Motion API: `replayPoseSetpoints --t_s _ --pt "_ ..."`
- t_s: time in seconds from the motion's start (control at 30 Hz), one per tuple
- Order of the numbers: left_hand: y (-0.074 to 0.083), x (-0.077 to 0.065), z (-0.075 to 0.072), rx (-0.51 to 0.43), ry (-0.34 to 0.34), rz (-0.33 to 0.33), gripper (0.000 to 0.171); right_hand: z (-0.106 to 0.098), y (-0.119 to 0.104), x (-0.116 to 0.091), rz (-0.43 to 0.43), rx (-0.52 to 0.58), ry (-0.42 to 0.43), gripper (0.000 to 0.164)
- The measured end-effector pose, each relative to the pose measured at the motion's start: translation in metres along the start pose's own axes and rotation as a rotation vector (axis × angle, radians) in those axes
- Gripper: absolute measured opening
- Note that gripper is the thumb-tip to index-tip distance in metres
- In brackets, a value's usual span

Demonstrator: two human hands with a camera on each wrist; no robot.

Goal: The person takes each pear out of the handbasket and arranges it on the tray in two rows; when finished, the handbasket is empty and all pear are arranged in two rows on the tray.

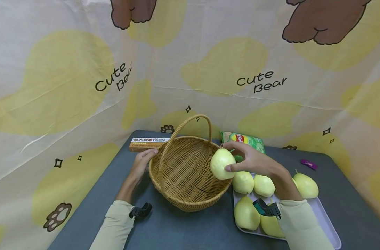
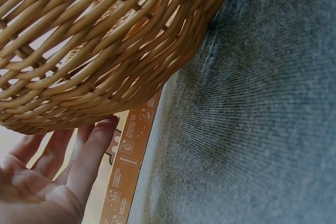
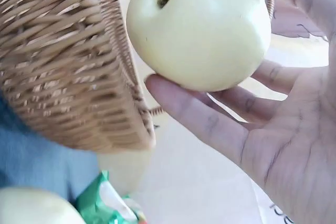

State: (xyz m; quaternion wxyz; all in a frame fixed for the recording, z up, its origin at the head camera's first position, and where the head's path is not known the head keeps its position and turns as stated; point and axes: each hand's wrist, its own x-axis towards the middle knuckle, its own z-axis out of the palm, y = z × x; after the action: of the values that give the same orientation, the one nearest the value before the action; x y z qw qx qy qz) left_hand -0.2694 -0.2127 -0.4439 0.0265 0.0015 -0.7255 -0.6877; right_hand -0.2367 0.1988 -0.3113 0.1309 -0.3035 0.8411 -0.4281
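A wicker basket [image 1: 190, 166] with an arched handle stands on the dark table. My left hand [image 1: 143, 161] touches its left rim; in the left wrist view the nearly straight fingers [image 2: 94, 153] meet the basket wall, their tips partly hidden behind it. My right hand [image 1: 250, 158] grips a pale yellow-green pear [image 1: 222, 164] between thumb and fingers, overlapping the basket's right rim in the head view. The right wrist view has this pear [image 3: 199, 30] beside the basket's outer wall [image 3: 79, 66]. Several more pears [image 1: 247, 212] lie on a pale tray [image 1: 325, 225] under my right forearm.
Behind the basket to the left lies a pasta box [image 1: 149, 143]. A green chip bag [image 1: 255, 143] lies at the back, partly covered by my right hand. A small purple packet [image 1: 309, 164] lies at the back right. A patterned cloth [image 1: 208, 69] hangs beyond the table.
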Motion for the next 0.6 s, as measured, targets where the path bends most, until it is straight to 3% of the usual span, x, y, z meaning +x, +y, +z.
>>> replayPoseSetpoints --t_s 0.4,0.6 --pt "0.0 0.0 0.0 0.013 0.003 -0.006 0.049 -0.008 0.014 -0.049 -0.007 0.007 0.142 0.063" --pt "0.001 0.0 0.0 0.009 -0.006 -0.001 0.049 -0.011 0.026 -0.075 0.047 -0.028 0.209 0.061"
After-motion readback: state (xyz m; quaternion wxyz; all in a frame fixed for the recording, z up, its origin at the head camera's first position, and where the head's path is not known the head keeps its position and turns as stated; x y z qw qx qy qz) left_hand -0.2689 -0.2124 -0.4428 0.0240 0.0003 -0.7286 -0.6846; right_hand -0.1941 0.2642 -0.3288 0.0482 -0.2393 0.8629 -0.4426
